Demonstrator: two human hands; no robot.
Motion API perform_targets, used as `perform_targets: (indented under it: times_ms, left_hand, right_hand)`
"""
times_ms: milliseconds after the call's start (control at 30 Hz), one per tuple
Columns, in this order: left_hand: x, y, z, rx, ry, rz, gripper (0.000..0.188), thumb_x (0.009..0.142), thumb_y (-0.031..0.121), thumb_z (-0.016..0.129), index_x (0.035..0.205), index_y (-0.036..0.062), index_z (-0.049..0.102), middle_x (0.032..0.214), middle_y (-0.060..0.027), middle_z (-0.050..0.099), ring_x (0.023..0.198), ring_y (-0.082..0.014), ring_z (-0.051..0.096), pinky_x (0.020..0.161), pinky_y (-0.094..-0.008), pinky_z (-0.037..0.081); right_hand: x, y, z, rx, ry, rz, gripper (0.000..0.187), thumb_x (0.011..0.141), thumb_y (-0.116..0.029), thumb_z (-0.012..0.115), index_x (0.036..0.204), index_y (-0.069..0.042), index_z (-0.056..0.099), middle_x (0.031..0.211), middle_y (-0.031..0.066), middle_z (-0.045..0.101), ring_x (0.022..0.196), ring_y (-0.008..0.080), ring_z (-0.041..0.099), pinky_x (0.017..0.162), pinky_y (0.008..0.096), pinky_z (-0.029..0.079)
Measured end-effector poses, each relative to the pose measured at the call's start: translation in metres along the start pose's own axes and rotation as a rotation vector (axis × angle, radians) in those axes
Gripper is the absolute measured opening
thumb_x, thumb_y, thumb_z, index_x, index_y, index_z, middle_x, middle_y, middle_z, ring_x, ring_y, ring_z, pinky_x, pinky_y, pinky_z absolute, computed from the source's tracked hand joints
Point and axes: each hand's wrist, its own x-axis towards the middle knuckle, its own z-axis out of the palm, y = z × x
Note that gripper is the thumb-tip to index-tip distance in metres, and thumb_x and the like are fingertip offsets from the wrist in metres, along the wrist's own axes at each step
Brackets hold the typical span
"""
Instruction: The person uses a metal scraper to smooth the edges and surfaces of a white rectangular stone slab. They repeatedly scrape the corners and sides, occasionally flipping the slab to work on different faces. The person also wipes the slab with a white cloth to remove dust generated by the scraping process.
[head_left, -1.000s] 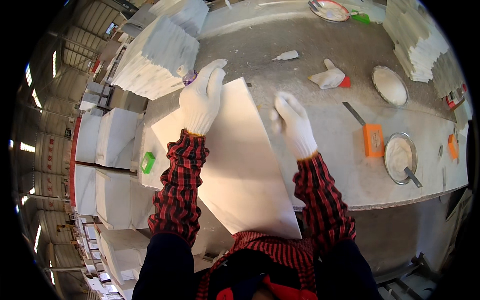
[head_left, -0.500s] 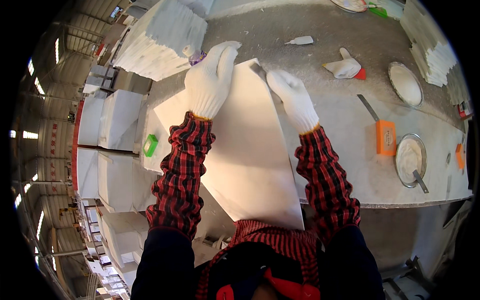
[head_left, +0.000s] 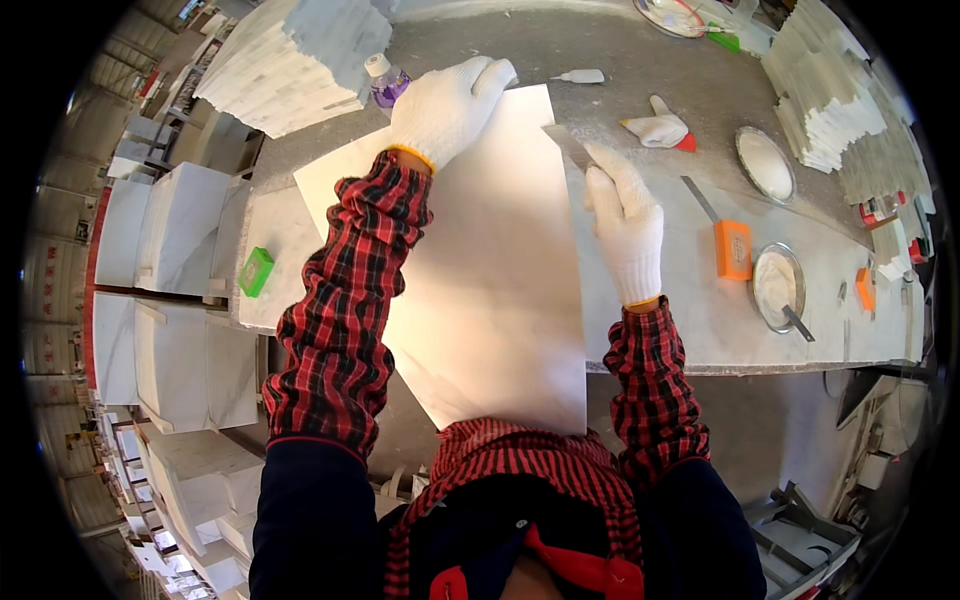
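A white, faintly veined stone slab point(head_left: 490, 270) lies slantwise on the worktable, its near end at my waist. My left hand point(head_left: 448, 112), in a white knit glove, is closed over the slab's far edge. Lower down on the right, my right hand point(head_left: 625, 215), also gloved, grips a flat metal scraper blade point(head_left: 570, 145). The blade's tip is at the slab's right edge, close to the far corner. Just beyond my left hand stands a bottle with purple liquid point(head_left: 388, 82). A white squeeze bottle point(head_left: 580, 76) lies past the far corner.
Stacked pale strips point(head_left: 300, 60) rise at the far left, others point(head_left: 825, 100) at the far right. On the right are a spare glove point(head_left: 660, 125), a bowl of white paste point(head_left: 776, 285), another bowl point(head_left: 766, 165) and an orange block point(head_left: 733, 250). A green block point(head_left: 256, 272) sits left.
My right hand has drawn back toward me along the slab's right edge, and the blade now shows more. My left hand has shifted right along the far edge. The view has turned somewhat.
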Motion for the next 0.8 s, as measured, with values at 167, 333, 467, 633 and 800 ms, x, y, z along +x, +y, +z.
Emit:
perform_targets:
  times_ms: [167, 333, 467, 633, 800]
  left_hand:
    - [0.003, -0.007, 0.000, -0.023, -0.046, 0.023, 0.053, 0.097, 0.052, 0.037, 0.118, 0.0141, 0.067, 0.112, -0.0135, 0.070, 0.105, -0.0360, 0.063, 0.092, -0.0410, 0.046]
    - [0.010, -0.010, -0.002, -0.064, -0.168, -0.030, 0.056, 0.095, 0.053, 0.032, 0.122, 0.0178, 0.067, 0.119, -0.0130, 0.068, 0.107, -0.0385, 0.062, 0.092, -0.0466, 0.047]
    - [0.011, -0.007, 0.001, -0.100, -0.160, -0.076, 0.058, 0.095, 0.055, 0.034, 0.122, 0.0159, 0.067, 0.115, -0.0147, 0.068, 0.107, -0.0385, 0.062, 0.093, -0.0445, 0.046]
    - [0.008, -0.016, 0.000, -0.102, -0.144, -0.065, 0.059, 0.095, 0.057, 0.037, 0.120, 0.0108, 0.066, 0.111, -0.0174, 0.069, 0.105, -0.0385, 0.062, 0.092, -0.0410, 0.046]
    - [0.017, -0.006, 0.004, -0.039, -0.205, -0.042, 0.058, 0.094, 0.053, 0.032, 0.120, 0.0170, 0.068, 0.114, -0.0158, 0.068, 0.104, -0.0414, 0.062, 0.089, -0.0483, 0.048]
  right_hand:
    - [0.002, 0.012, 0.008, -0.419, 0.059, -0.359, 0.030, 0.096, -0.015, 0.061, 0.125, -0.010, 0.067, 0.105, 0.0101, 0.073, 0.073, 0.0177, 0.067, 0.069, 0.0279, 0.053]
    - [0.012, -0.005, 0.009, -0.658, -0.026, -0.465, 0.031, 0.096, -0.016, 0.060, 0.126, -0.016, 0.068, 0.115, 0.0085, 0.070, 0.084, 0.0260, 0.070, 0.070, 0.0286, 0.055]
    - [0.009, 0.009, 0.012, -0.693, 0.050, -0.566, 0.037, 0.091, -0.013, 0.059, 0.126, -0.021, 0.068, 0.104, 0.0031, 0.073, 0.062, 0.0250, 0.066, 0.055, 0.0330, 0.051]
    - [-0.006, 0.012, 0.007, -0.760, -0.021, -0.649, 0.046, 0.086, -0.009, 0.057, 0.129, -0.023, 0.066, 0.087, 0.0030, 0.072, 0.054, 0.0224, 0.061, 0.048, 0.0328, 0.047]
    - [0.008, -0.001, 0.012, -0.672, -0.038, -0.472, 0.036, 0.091, -0.009, 0.058, 0.126, -0.014, 0.067, 0.108, 0.0107, 0.072, 0.080, 0.0300, 0.069, 0.065, 0.0344, 0.053]
